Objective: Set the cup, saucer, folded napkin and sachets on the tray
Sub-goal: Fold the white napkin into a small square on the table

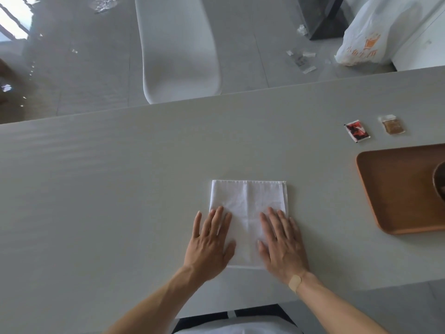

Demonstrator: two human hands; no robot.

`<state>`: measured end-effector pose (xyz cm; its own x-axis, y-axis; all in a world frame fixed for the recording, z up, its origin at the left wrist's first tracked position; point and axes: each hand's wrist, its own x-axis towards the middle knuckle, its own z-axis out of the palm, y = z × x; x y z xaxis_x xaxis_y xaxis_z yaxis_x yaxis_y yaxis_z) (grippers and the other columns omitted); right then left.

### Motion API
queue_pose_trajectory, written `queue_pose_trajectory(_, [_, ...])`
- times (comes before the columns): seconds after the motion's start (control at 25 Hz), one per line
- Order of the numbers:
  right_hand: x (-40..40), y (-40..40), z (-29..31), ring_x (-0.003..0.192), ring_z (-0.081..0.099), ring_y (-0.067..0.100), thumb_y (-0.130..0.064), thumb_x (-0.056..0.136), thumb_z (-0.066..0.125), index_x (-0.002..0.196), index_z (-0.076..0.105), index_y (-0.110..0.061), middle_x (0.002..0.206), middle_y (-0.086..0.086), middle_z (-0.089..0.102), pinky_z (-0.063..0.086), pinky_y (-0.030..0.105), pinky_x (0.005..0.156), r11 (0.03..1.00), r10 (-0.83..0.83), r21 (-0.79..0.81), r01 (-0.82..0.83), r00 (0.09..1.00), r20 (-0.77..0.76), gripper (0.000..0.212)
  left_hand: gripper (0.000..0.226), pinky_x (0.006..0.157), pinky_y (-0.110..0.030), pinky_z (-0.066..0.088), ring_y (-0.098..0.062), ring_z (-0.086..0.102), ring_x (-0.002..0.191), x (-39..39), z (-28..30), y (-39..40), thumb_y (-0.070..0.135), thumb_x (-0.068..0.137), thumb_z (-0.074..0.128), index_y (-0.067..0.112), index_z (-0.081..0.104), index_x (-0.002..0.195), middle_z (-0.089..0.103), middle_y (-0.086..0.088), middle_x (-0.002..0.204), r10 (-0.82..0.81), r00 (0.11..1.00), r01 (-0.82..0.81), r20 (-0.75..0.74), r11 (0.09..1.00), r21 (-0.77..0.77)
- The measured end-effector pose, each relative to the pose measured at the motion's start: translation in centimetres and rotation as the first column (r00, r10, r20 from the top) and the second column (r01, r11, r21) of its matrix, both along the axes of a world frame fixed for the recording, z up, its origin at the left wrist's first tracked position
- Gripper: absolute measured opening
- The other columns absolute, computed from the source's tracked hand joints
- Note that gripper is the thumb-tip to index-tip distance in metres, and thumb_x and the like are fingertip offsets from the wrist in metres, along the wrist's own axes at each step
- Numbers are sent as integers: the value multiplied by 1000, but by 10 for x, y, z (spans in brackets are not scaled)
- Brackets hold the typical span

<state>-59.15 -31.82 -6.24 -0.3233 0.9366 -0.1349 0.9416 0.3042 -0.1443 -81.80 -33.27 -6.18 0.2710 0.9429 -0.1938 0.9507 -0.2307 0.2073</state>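
A white folded napkin (248, 201) lies flat on the grey table (120, 189) in front of me. My left hand (212, 239) presses palm-down on its near left part, fingers spread. My right hand (281, 239) presses flat on its near right part. A brown wooden tray (395, 189) sits at the right edge of view, and a dark round saucer or cup rim (439, 182) shows on it, mostly cut off. Beyond the tray lie a red sachet (357, 130) and a brown sachet (392, 125) on the table.
A white chair (178, 49) stands behind the table's far edge. On the floor beyond are a white plastic bag (370, 37), scattered wrappers (299, 59) and a dark furniture base (320, 18).
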Motion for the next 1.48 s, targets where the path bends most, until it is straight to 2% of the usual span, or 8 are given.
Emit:
queue_pose_trajectory(0.08, [2,22,14,117,58,30,-37,87,52,128,58,-21,135,4,56,45,43,88,999,22,38,-20,999,-50,44,54,112,-51,28,-30,50,126,-8,15,23,51,95,41,22,47,139,48,-6,144,-31,999,30,33,999,24])
queue_pose_trajectory(0.16, [2,59,30,97,63,30,-31,84,62,111,65,-24,113,1,64,47,39,74,998,-44,49,50,992,-121,28,39,96,-41,43,-27,58,107,-16,32,59,44,93,51,24,58,125,57,-2,124,4,991,-4,132,1000,-3])
queue_pose_trajectory(0.36, [-1,134,56,133,38,28,-48,79,70,147,33,-28,151,2,34,39,43,102,947,-86,-302,111,992,96,80,58,87,-42,49,-30,50,121,-21,57,135,30,87,64,23,43,141,48,-7,135,169,984,-155,65,973,-171])
queue_pose_trajectory(0.48, [-6,136,55,127,39,28,-46,79,71,141,38,-29,141,2,39,37,44,99,942,-79,-313,120,987,142,73,59,79,-42,50,-31,53,117,-12,56,150,26,86,67,22,41,138,46,-10,129,101,993,-115,-65,956,-269])
queue_pose_trajectory(0.72, [-12,143,60,120,40,29,-46,77,74,127,47,-24,126,4,54,35,42,92,943,-53,-311,118,977,209,60,40,73,-36,44,-29,52,116,-3,52,156,12,84,61,21,56,123,52,-8,122,164,982,-182,-89,947,-266])
queue_pose_trajectory(0.84, [-9,141,64,117,46,29,-23,85,60,118,55,-21,121,6,55,37,40,92,945,-67,-310,101,991,119,33,26,67,-32,40,-25,56,108,-10,58,157,16,84,63,21,65,110,56,-3,116,191,981,-196,-46,934,-299])
queue_pose_trajectory(1.04, [2,139,87,106,56,30,-9,86,49,105,62,-19,111,7,63,39,36,83,969,-77,-238,65,996,-40,26,24,74,-33,47,-24,58,105,-27,89,146,26,88,59,22,64,111,60,-2,113,140,986,-107,88,948,-301])
queue_pose_trajectory(1.48, [26,70,115,88,61,22,-9,78,68,85,68,-22,87,-3,65,41,29,69,995,-3,-93,-22,966,-258,15,7,50,-29,43,-23,63,80,-40,124,59,19,83,74,21,71,89,67,2,85,-65,978,28,197,983,184])
